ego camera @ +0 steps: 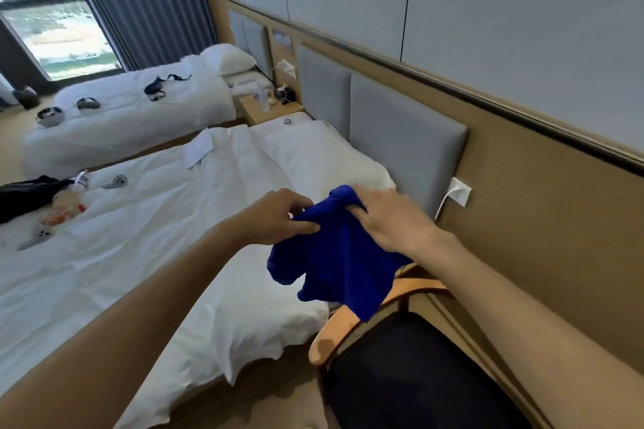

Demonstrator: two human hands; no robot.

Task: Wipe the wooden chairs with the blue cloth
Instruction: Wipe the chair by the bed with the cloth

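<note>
Above the wooden chair point(334, 327), both hands point(275, 216) point(390, 216) grip the blue cloth point(334, 254).

near bed point(146, 254), white duvet: a white paper sheet point(198, 149) near its far edge; dark clothing point(28, 193) at the left edge; two grey controllers point(116, 181), one mid-bed and one lower left; a pillow point(313, 150) at the head end. far bed point(139, 122): pillow point(228, 58), two headsets point(50, 115), black straps point(160, 85). nightstand point(265, 111) between the beds: a bottle point(259, 94).
</note>
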